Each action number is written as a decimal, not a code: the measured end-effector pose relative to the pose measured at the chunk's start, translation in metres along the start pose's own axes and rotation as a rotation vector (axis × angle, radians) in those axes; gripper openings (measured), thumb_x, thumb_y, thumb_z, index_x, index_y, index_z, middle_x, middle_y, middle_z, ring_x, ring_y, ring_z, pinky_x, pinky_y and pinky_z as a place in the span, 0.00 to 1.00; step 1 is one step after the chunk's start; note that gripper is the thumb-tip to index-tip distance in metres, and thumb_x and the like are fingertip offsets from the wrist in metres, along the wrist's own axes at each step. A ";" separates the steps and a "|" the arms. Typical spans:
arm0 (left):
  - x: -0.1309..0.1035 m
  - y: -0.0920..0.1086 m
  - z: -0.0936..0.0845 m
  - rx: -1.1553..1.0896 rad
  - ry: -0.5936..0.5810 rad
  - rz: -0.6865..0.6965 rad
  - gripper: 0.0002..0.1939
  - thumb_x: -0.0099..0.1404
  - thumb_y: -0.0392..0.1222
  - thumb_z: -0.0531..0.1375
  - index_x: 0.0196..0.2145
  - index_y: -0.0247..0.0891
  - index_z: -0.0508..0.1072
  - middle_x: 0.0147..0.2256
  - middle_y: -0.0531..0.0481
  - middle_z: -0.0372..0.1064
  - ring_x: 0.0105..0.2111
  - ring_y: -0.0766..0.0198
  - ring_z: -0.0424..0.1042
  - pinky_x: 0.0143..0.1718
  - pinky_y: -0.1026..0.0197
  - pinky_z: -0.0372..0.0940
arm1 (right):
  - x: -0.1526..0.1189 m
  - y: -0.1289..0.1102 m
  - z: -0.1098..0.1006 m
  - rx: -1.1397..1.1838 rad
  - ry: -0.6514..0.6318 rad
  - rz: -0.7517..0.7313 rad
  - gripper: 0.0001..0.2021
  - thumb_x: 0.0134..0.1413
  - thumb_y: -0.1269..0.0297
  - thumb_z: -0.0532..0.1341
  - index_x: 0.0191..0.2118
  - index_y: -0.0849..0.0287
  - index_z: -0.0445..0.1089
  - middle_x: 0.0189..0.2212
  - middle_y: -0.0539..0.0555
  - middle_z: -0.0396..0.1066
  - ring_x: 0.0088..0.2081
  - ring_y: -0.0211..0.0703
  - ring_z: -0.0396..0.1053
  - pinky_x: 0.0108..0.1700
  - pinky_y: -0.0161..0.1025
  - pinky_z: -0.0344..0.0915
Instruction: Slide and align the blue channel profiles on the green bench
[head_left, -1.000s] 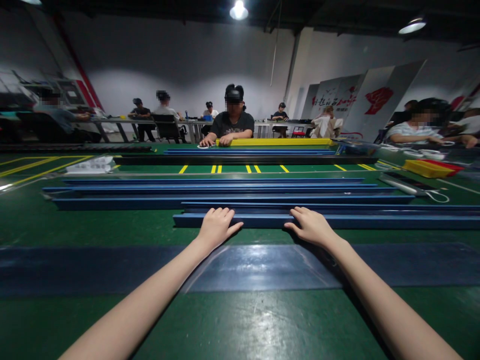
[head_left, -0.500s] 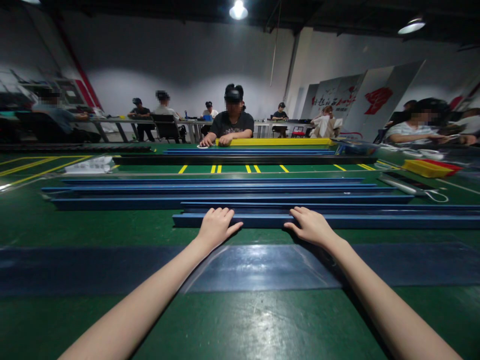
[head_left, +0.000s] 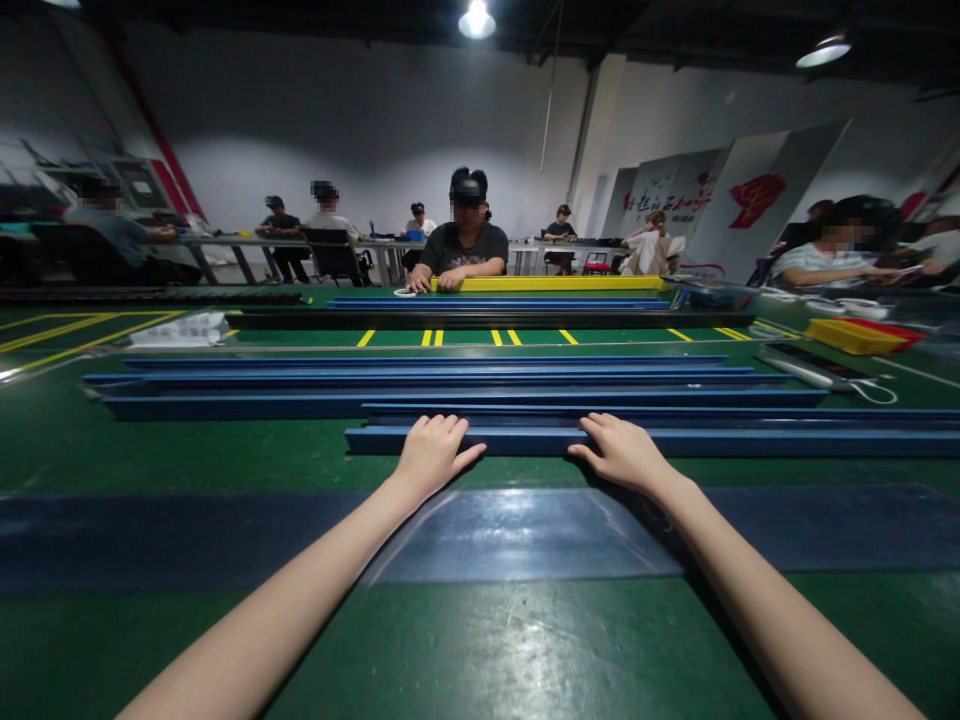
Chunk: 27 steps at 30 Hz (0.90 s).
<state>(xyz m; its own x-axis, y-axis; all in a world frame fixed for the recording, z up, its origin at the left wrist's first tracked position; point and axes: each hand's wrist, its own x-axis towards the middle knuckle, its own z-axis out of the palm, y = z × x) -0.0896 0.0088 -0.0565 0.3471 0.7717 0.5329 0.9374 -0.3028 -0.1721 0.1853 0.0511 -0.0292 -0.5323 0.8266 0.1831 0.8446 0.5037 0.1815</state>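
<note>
Crowding the far side: several blue channels (count unclear), one black bar, one yellow bar. One shiny strip lies nearer than the front channel, centre-right on the tabletop. Left hand, right hand: fingers wrapped over its near wall.

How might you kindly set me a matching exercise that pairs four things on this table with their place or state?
Things
1. nearest blue rail
2. flat strip
3. black bar
4. yellow tray

Places and states
A. at the far ends of short yellow stripes
B. beside a red tray
C. touched by the left hand and the right hand
D. on the near side of the nearest blue rail

Right pairs: 1-C, 2-D, 3-A, 4-B.
</note>
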 end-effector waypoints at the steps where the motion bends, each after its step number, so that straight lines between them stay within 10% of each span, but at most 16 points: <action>1: 0.000 0.000 0.000 0.003 0.000 0.000 0.20 0.62 0.55 0.46 0.33 0.36 0.68 0.29 0.46 0.69 0.30 0.60 0.66 0.30 0.59 0.52 | 0.000 0.000 0.000 -0.001 0.000 0.000 0.17 0.54 0.53 0.47 0.38 0.61 0.64 0.37 0.59 0.67 0.39 0.47 0.65 0.37 0.38 0.58; 27: 0.001 0.001 -0.003 0.014 -0.020 -0.004 0.20 0.62 0.54 0.47 0.35 0.36 0.68 0.30 0.47 0.69 0.30 0.60 0.66 0.31 0.60 0.52 | -0.001 0.000 -0.001 -0.007 0.012 -0.008 0.17 0.55 0.53 0.48 0.38 0.61 0.64 0.37 0.58 0.68 0.40 0.47 0.65 0.38 0.37 0.58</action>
<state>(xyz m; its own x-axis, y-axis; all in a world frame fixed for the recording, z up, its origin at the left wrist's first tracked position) -0.0884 0.0074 -0.0536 0.3440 0.7842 0.5165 0.9389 -0.2922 -0.1817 0.1853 0.0502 -0.0286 -0.5397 0.8194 0.1933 0.8399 0.5085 0.1897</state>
